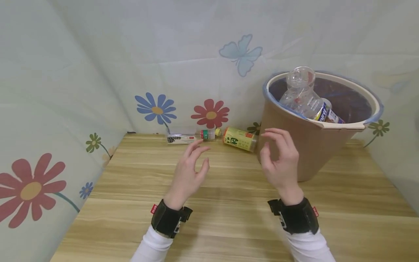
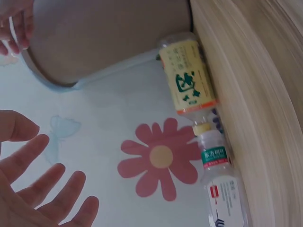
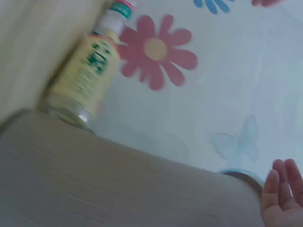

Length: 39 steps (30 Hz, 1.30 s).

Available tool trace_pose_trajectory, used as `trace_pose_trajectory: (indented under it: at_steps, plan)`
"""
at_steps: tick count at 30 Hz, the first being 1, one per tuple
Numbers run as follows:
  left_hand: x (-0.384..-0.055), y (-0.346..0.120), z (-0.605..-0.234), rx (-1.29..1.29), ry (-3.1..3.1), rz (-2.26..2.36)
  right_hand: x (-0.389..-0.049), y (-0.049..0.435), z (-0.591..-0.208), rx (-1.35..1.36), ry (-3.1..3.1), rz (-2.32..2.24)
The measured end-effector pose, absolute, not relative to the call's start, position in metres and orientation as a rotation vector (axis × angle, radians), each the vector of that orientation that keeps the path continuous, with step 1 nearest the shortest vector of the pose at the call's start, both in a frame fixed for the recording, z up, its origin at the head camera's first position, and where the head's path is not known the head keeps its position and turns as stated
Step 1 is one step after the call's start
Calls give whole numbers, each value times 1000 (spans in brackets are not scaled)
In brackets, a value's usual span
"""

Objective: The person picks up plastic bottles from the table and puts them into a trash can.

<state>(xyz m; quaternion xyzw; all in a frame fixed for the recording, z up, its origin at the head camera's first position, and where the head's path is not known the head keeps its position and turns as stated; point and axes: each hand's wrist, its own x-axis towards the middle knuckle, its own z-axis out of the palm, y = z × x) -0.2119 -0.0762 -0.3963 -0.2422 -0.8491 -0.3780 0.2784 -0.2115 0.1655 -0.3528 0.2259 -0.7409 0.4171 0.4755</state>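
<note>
Two plastic bottles lie on their sides at the back of the table, cap towards cap. The left one is a clear bottle with a white label and a green-and-red band near its neck. On the right, a bottle with a yellow label and yellow cap has its base close to the bin. My left hand is above the table in front of the clear bottle, fingers loosely bent and holding nothing. My right hand hangs in front of the bin, likewise with nothing in its relaxed fingers.
The brown bin has a pale rim with a bluish liner and stands at the back right of the wooden table. A clear plastic bottle sticks up out of it, beside another labelled item. A flower-printed curtain hangs behind.
</note>
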Motion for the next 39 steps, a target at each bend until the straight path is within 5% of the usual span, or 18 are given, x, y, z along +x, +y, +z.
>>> trace_pose_trajectory:
  at_steps: [11,39]
  plan:
    - [-228,-84,-413,-601,-2406,-651,-224,151,-419,528,-2375,999]
    - [-278,-128,-443,-357,-2640,-433,-222,138,-426,592,-2604,999]
